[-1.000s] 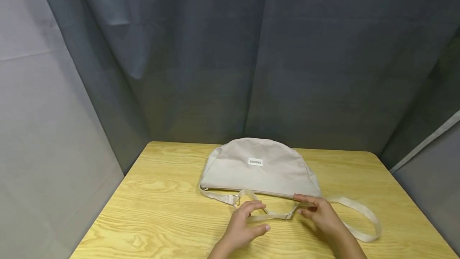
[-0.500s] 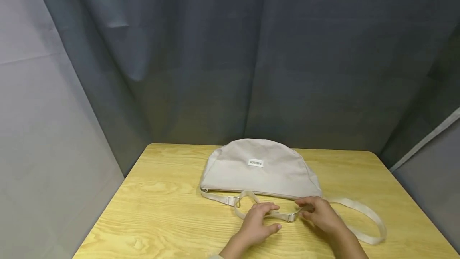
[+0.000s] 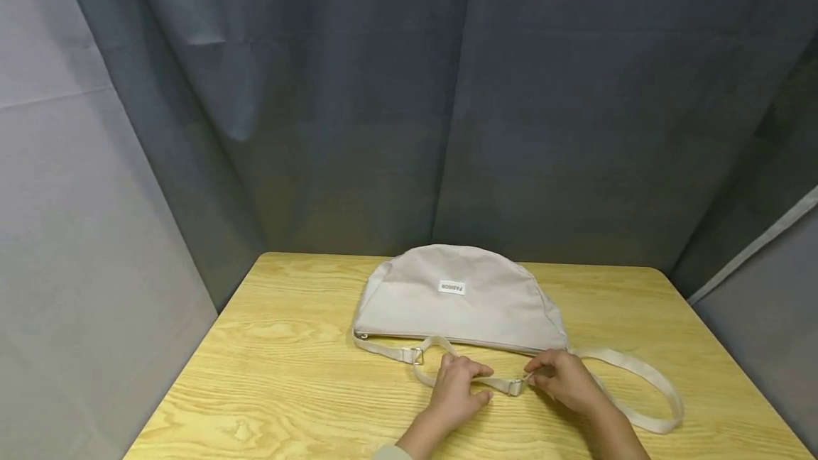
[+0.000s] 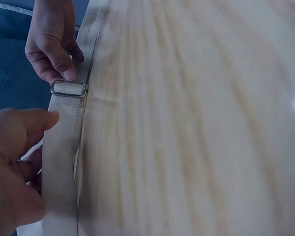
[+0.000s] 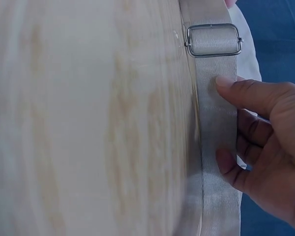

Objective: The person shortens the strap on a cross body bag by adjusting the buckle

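Observation:
A pale beige half-moon bag (image 3: 460, 311) lies on the table, its "FASHION" label upside down in the head view. Its long strap (image 3: 664, 389) loops out in front and to the right. With thumb and fingers my right hand (image 3: 565, 378) pinches the strap just right of a metal slider buckle (image 3: 515, 387); the right wrist view shows the thumb across the webbing below the buckle (image 5: 214, 40). On the buckle's other side, my left hand (image 3: 454, 389) has thumb and fingers spread around the strap (image 4: 61, 142), with a gap between them.
The wooden table (image 3: 275, 360) carries the bag toward its back edge. Dark grey curtains (image 3: 351, 126) hang behind, with a lighter cloth panel (image 3: 77, 233) at the left. A second metal buckle (image 3: 417, 356) joins the strap near the bag's left corner.
My left hand has moved right along the strap toward the slider buckle, its thumb and fingers drawing closer together. The right hand stays almost in place at the strap; the bag lies as before.

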Demonstrator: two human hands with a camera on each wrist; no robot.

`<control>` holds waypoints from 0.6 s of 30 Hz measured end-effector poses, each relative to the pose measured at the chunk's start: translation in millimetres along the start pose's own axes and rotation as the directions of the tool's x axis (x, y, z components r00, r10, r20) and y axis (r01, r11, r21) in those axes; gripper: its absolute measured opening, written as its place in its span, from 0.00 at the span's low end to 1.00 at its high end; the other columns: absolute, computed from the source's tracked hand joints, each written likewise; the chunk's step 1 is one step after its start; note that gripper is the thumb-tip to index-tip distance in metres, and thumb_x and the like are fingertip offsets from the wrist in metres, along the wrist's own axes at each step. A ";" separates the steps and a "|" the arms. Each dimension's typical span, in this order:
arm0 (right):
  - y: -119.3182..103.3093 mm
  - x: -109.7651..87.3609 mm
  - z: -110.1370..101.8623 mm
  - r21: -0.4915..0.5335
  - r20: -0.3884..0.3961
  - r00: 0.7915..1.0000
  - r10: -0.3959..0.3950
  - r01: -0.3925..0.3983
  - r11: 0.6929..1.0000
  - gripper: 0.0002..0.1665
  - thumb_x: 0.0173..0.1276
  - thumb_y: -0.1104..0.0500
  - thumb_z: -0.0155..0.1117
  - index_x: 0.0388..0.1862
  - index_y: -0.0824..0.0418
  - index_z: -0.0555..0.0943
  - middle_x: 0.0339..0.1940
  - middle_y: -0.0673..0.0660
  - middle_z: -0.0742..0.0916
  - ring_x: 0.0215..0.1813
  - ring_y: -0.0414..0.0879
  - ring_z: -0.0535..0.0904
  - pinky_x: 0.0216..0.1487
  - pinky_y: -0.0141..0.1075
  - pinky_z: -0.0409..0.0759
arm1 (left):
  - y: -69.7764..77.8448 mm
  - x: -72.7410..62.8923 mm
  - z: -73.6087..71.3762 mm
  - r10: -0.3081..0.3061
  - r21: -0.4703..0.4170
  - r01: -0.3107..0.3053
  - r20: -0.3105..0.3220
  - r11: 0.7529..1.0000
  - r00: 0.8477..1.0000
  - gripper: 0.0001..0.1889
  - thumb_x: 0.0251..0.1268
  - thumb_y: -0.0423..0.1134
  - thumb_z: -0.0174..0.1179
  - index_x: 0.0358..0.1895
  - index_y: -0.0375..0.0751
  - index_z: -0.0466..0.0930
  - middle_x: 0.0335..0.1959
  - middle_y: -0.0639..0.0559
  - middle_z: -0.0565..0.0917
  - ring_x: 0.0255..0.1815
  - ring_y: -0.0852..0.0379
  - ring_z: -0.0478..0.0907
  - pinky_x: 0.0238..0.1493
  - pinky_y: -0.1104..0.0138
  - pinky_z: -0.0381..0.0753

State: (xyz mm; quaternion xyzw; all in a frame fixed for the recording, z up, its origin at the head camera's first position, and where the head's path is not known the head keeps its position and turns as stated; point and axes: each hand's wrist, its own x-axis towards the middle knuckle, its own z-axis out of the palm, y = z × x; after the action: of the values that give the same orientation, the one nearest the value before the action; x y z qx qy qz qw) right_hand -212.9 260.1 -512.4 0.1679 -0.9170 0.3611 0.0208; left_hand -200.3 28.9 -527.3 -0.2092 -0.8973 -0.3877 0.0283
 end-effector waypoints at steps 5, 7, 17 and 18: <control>1.7 -1.9 -0.1 0.109 0.030 0.999 0.030 -0.033 0.993 0.04 0.56 0.64 0.69 0.29 0.61 0.82 0.32 0.53 0.81 0.30 0.41 0.76 0.27 0.33 0.76 | 1.5 0.9 1.8 0.017 0.052 -0.014 -0.054 0.999 0.998 0.14 0.46 0.38 0.72 0.39 0.53 0.86 0.36 0.69 0.79 0.49 0.61 0.64 0.48 0.66 0.65; 2.3 -3.1 -0.8 0.163 0.048 0.998 0.036 -0.043 0.986 0.04 0.57 0.64 0.69 0.28 0.63 0.81 0.32 0.55 0.80 0.28 0.42 0.76 0.25 0.32 0.77 | 2.2 1.1 1.4 0.039 0.078 -0.035 -0.052 0.996 0.998 0.13 0.45 0.37 0.72 0.38 0.54 0.86 0.36 0.69 0.80 0.55 0.57 0.65 0.53 0.62 0.65; -11.8 -10.3 -10.4 0.195 0.023 0.995 0.093 -0.095 0.976 0.06 0.57 0.59 0.70 0.29 0.60 0.81 0.31 0.50 0.83 0.38 0.46 0.78 0.37 0.37 0.77 | 12.2 -2.2 -12.4 0.088 -0.067 -0.085 0.037 0.994 0.995 0.09 0.48 0.33 0.69 0.33 0.50 0.86 0.25 0.70 0.77 0.28 0.73 0.70 0.33 0.75 0.70; -14.8 -11.6 -11.6 0.169 0.005 0.995 0.101 -0.100 0.980 0.06 0.56 0.58 0.70 0.29 0.58 0.82 0.31 0.49 0.83 0.39 0.46 0.78 0.39 0.38 0.76 | 13.6 -3.2 -14.8 0.088 -0.084 -0.085 0.037 0.993 0.995 0.08 0.48 0.33 0.69 0.33 0.49 0.86 0.24 0.70 0.77 0.28 0.73 0.70 0.32 0.75 0.70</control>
State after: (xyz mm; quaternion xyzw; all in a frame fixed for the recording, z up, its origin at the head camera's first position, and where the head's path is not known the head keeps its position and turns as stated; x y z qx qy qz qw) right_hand -198.1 261.1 -495.9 0.1220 -0.8903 0.4386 -0.0100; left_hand -193.7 25.6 -508.4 -0.2567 -0.8710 -0.4185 0.0181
